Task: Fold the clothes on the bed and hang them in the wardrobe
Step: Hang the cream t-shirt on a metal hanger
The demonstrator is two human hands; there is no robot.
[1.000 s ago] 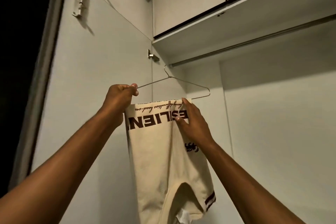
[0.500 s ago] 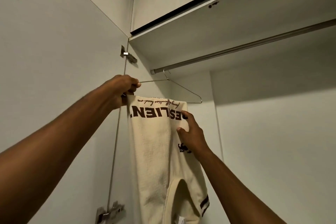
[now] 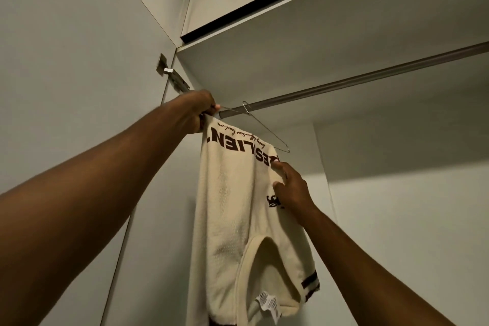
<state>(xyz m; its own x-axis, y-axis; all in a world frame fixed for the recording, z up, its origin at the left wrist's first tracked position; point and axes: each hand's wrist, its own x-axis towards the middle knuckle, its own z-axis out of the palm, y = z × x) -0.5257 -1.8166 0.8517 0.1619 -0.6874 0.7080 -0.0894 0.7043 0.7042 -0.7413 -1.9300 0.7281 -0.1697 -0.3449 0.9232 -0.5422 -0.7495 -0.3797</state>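
Clenched tight, the left hand (image 3: 201, 108) grips the near end of a thin wire hanger (image 3: 267, 130), fingers curled round the wire and the top edge of the cloth bunched just under them. Draped over that hanger's bottom bar is a folded cream shirt (image 3: 238, 206), dark block lettering running upside down across the fold and a line of script above it. Down and to the right of that grip, the right hand (image 3: 291, 188) is on the shirt's far edge, thumb on the front face and fingertips touching the lettering; the fingers curl onto the cloth, pinching its side. From the grip the hanger's wire runs right to its hook (image 3: 246, 107), which sits right at the end of the wardrobe rail (image 3: 370, 79); whether the hook is over the rail or just in front of it, I cannot tell. That rail stretches away up and to the right, beneath the wardrobe's top shelf (image 3: 291, 42). Just up and left of the clenched hand, a metal door hinge (image 3: 172, 77) is fixed to the side panel. Far below the grip, the shirt's neckline hangs open, with a white care label (image 3: 268, 304) dangling and a dark striped cuff (image 3: 309, 282) at the right edge.
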